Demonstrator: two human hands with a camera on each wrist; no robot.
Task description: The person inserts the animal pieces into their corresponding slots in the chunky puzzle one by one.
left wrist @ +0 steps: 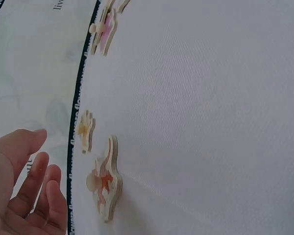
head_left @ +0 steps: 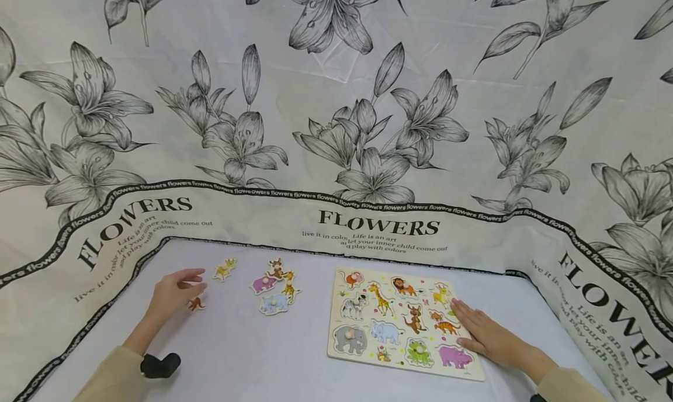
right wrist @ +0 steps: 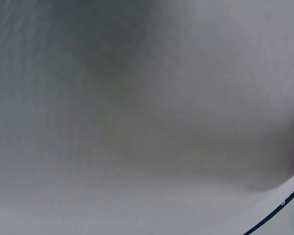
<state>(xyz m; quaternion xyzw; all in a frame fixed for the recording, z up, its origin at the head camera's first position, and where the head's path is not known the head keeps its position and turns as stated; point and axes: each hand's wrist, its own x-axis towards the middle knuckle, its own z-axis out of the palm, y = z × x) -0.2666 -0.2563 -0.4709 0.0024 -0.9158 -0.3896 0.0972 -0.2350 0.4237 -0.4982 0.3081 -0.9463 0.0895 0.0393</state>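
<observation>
Fingers [left wrist: 36, 169] of the left hand [head_left: 170, 294] are loosely bent and grasping nothing; I see air between them and the pieces on my left-wrist view. Just below them on the white-covered desk [head_left: 221, 343] lies an orange-red piece [head_left: 197, 304], partly covered by the hand from the head camera, so I cannot make out which animal it is. From the wrist it shows nearly edge-on, its long axis running up that view, its knob toward the left.

Next comes a yellow piece [head_left: 225, 270], apart from the rest, slanting up to the right. Then I see a close cluster: a purple hippo piece [head_left: 263, 284], a blue animal piece [head_left: 273, 304], a brown kangaroo piece [head_left: 276, 268] and a giraffe piece [head_left: 290, 286], their borders crowding so that I cannot tell which overlap.

To the right sits the puzzle board [head_left: 368, 359], its long side across my view and slanting down rightward. A knobbed grey elephant [head_left: 350, 339] and a frog [head_left: 419, 352] fill their places; other places are too small to judge. The right hand [head_left: 491, 335] rests straight fingers on the board's right edge, grasping nothing, hiding part of it. My right-wrist view is mostly blurred, shadowed cloth.
</observation>
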